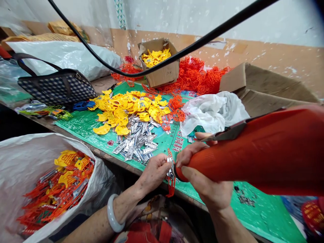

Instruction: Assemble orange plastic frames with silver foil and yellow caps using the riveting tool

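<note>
1. Nearest the camera: a red power tool [253, 152], its bulk hiding much of the green sheet [269, 214] on the right. A black cable [202, 35] hung across the upper view, passing in front of a carton [162, 77] filled with yellow parts.
2. Right hand [211, 189] was wrapped round the tool's narrow front end, thumb along the near side.
3. Left hand [153, 172] pinched a silver clip [169, 164] with an orange mesh piece [171, 189] — both at the tool's tip, by the table's near edge. Contact between tip and clip: could not tell.
4. Beyond the left hand lay loose silver clips [139, 140], then a yellow heap [124, 108].
5. Further back: an orange mesh heap [194, 74], a crumpled white bag [212, 111], and an open cardboard box [273, 84] partly covered by the tool.
6. Left side: a checkered bag [55, 86] on the table; below it, an open white sack [22, 158] holding orange, yellow and silver pieces — left forearm beside it, pale bangle [111, 212] at the wrist.
</note>
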A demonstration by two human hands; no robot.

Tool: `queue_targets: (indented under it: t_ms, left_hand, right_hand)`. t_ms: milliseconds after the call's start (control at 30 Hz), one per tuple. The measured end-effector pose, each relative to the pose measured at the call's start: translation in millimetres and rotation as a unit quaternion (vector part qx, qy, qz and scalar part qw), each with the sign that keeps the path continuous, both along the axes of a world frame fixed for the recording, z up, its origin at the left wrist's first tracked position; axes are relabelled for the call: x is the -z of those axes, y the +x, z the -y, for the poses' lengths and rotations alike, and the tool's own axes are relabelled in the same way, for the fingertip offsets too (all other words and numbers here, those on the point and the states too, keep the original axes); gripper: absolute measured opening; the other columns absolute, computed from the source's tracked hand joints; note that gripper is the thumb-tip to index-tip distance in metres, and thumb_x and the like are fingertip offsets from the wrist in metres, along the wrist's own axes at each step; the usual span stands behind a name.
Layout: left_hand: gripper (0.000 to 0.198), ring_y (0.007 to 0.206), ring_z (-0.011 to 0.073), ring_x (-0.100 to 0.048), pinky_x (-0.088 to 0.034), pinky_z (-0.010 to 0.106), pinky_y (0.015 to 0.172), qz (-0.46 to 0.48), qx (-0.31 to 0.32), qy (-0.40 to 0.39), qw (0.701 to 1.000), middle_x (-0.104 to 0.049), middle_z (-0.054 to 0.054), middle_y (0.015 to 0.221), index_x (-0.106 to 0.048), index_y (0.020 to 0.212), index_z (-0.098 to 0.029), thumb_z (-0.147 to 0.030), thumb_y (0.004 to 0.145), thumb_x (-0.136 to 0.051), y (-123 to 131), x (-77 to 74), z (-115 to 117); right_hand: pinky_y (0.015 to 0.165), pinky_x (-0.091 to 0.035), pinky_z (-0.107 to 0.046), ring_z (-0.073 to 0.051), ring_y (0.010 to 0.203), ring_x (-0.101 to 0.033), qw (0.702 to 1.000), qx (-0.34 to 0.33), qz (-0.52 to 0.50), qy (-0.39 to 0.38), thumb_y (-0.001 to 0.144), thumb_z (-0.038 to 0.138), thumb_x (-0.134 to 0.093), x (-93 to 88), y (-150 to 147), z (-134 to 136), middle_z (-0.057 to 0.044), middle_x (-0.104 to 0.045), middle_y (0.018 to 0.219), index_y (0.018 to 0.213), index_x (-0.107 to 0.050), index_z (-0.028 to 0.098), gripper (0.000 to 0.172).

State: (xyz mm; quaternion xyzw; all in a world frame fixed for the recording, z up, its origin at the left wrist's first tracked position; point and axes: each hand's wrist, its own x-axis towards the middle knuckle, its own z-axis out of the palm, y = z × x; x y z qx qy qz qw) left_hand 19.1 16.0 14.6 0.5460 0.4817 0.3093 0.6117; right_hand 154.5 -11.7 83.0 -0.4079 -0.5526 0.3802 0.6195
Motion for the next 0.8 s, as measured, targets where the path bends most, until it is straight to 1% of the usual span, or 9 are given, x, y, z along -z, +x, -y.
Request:
queue_targets:
  t_ms: [100, 167, 300, 433, 500, 567, 633, 700, 800]
  left_hand:
    - [0.024, 0.066, 0.0181, -0.051, -0.038, 0.026, 0.056, 0.014, -0.011, 0.002, 1.000, -0.058, 0.000, 0.064, -0.060, 0.069, -0.018, -0.040, 0.079, -0.059, 1, 0.3, 1]
    - [0.023, 0.069, 0.0195, -0.054, -0.039, 0.027, 0.057, 0.024, -0.020, 0.003, 1.000, -0.060, 0.001, 0.066, -0.062, 0.072, -0.018, -0.040, 0.079, -0.061, 3, 1.3, 2]
    - [0.023, 0.070, 0.0200, -0.054, -0.040, 0.027, 0.057, 0.031, -0.027, 0.000, 0.999, -0.060, 0.000, 0.065, -0.062, 0.073, -0.019, -0.040, 0.080, -0.061, 5, 6.2, 2]
    - [0.026, 0.061, 0.0168, -0.050, -0.036, 0.025, 0.052, 0.030, -0.028, -0.028, 0.999, -0.054, -0.001, 0.060, -0.057, 0.068, -0.019, -0.043, 0.079, -0.059, 8, 8.8, 2]
    - [0.028, 0.056, 0.0144, -0.046, -0.033, 0.025, 0.050, 0.030, -0.030, -0.034, 0.999, -0.050, -0.003, 0.057, -0.053, 0.065, -0.020, -0.043, 0.078, -0.060, 6, 6.6, 3]
    - [0.029, 0.053, 0.0120, -0.042, -0.031, 0.023, 0.049, 0.035, -0.022, -0.031, 0.999, -0.047, -0.005, 0.055, -0.050, 0.065, -0.020, -0.043, 0.076, -0.061, 3, 2.9, 3]
    - [0.029, 0.049, 0.0097, -0.038, -0.028, 0.022, 0.048, 0.043, 0.001, -0.031, 0.999, -0.044, -0.007, 0.054, -0.052, 0.067, -0.019, -0.044, 0.077, -0.062, -4, -0.3, 3]
    - [0.030, 0.046, 0.0078, -0.034, -0.023, 0.022, 0.045, 0.051, 0.027, -0.043, 0.997, -0.044, -0.008, 0.054, -0.057, 0.073, -0.017, -0.046, 0.078, -0.063, -12, -1.8, 3]
    - [0.035, 0.044, 0.0061, -0.033, -0.020, 0.021, 0.042, 0.057, 0.028, -0.070, 0.996, -0.048, -0.008, 0.056, -0.061, 0.081, -0.016, -0.051, 0.079, -0.066, -26, -0.6, 4]
  right_hand:
    - [0.094, -0.050, -0.051, -0.017, 0.062, -0.061, 0.998, 0.023, 0.056, 0.016, 0.064, 0.011, -0.071, -5.1, 0, -2, 0.008, -0.062, 0.065, 0.081, -0.055, 0.026, 0.028]
    - [0.097, -0.048, -0.052, -0.016, 0.060, -0.061, 0.995, 0.033, 0.089, 0.033, 0.064, 0.011, -0.069, -6.8, -1, -3, 0.009, -0.061, 0.065, 0.082, -0.053, 0.026, 0.028]
    - [0.091, -0.052, -0.048, -0.015, 0.058, -0.061, 0.994, 0.039, 0.092, 0.045, 0.064, 0.012, -0.067, -4.2, -3, -1, 0.009, -0.061, 0.067, 0.087, -0.052, 0.027, 0.031]
    - [0.085, -0.055, -0.044, -0.016, 0.061, -0.061, 0.996, 0.040, 0.079, 0.020, 0.066, 0.011, -0.067, 3.0, -2, 2, 0.008, -0.061, 0.068, 0.087, -0.053, 0.027, 0.030]
    - [0.083, -0.056, -0.043, -0.016, 0.063, -0.061, 0.998, 0.036, 0.051, 0.013, 0.066, 0.012, -0.069, 6.8, -2, 4, 0.007, -0.060, 0.067, 0.089, -0.055, 0.027, 0.031]
    - [0.077, -0.056, -0.042, -0.016, 0.063, -0.060, 0.999, 0.035, -0.012, 0.018, 0.066, 0.016, -0.071, 10.1, -2, 5, 0.006, -0.058, 0.067, 0.094, -0.057, 0.027, 0.033]
    - [0.072, -0.056, -0.040, -0.016, 0.062, -0.059, 0.997, 0.035, -0.066, 0.027, 0.069, 0.020, -0.070, 11.7, -2, 6, 0.006, -0.057, 0.070, 0.100, -0.057, 0.029, 0.034]
    - [0.068, -0.055, -0.038, -0.014, 0.061, -0.058, 0.993, 0.044, -0.108, 0.034, 0.072, 0.019, -0.067, 10.3, -1, 5, 0.006, -0.058, 0.072, 0.106, -0.057, 0.029, 0.037]
    - [0.063, -0.052, -0.035, -0.014, 0.059, -0.059, 0.983, 0.075, -0.162, 0.038, 0.068, 0.015, -0.069, 4.1, 4, 3, 0.005, -0.061, 0.071, 0.107, -0.059, 0.026, 0.041]
